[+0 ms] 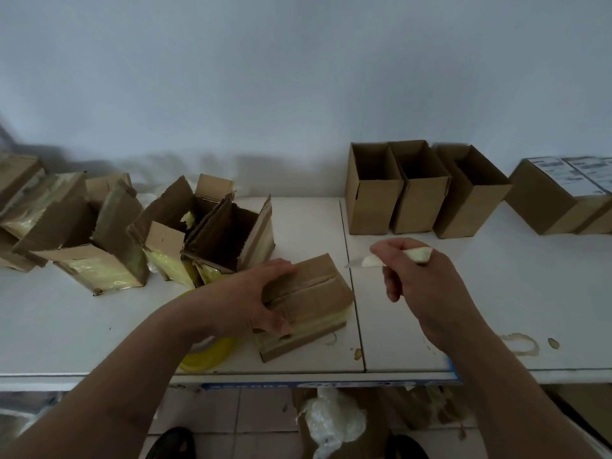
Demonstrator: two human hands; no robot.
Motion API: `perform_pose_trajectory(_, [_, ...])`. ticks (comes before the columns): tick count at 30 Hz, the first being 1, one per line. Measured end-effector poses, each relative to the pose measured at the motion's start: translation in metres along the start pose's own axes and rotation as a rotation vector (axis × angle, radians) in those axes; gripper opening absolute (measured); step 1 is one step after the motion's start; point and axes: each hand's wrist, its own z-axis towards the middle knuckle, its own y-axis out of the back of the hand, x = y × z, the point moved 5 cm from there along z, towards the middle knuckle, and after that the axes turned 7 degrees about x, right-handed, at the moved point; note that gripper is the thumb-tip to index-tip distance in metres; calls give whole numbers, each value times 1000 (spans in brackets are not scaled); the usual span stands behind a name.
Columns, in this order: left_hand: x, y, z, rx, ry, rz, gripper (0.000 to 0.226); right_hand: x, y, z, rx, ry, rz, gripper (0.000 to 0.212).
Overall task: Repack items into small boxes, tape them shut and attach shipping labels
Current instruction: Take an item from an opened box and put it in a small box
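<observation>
Closed cardboard box (306, 304) lying on the white table (99, 326), near edge, centre of view, top flaps meeting along a middle seam, a band of yellowish tape round its lower side. Left hand (261, 298) gripping the box from its left end: fingers curled over the top edge, thumb pressed against the near face. Right hand (420, 279) raised above the table just right of the box, apart from it; thumb and forefinger pinching a small cream-handled knife (390, 258), thin blade pointing left toward the box, remaining fingers curled under. Roll of yellow tape (207, 354) flat on the table below the left forearm, partly hidden by it.

Opened, torn boxes (185, 233) grouped at far left, flaps up, yellow wrapping visible on their sides. Three empty upright boxes (420, 190) in a row at far right centre, touching one another, against the wall. Labelled boxes (563, 197) at far right edge, white printed labels on top; print too blurred to read. Brown ring stain (521, 342) on the table at near right. Crumpled clear plastic (334, 422) on the tiled floor under the table.
</observation>
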Motion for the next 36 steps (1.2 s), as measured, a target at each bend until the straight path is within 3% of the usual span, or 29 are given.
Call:
perform_pose_trajectory(10, [2, 3, 2, 30, 6, 26, 91, -16, -8, 7, 144, -81, 168, 13])
perform_pose_trajectory(26, [-4, 2, -1, 20, 26, 179, 91, -19, 4, -5, 243, -69, -55, 18])
perform_pose_trajectory(32, [-7, 2, -2, -13, 53, 218, 93, -20, 19, -11, 204, -138, -11, 17])
perform_pose_trajectory(36, [-19, -4, 0, -119, 54, 364, 98, -20, 26, -15, 93, -145, 56, 14])
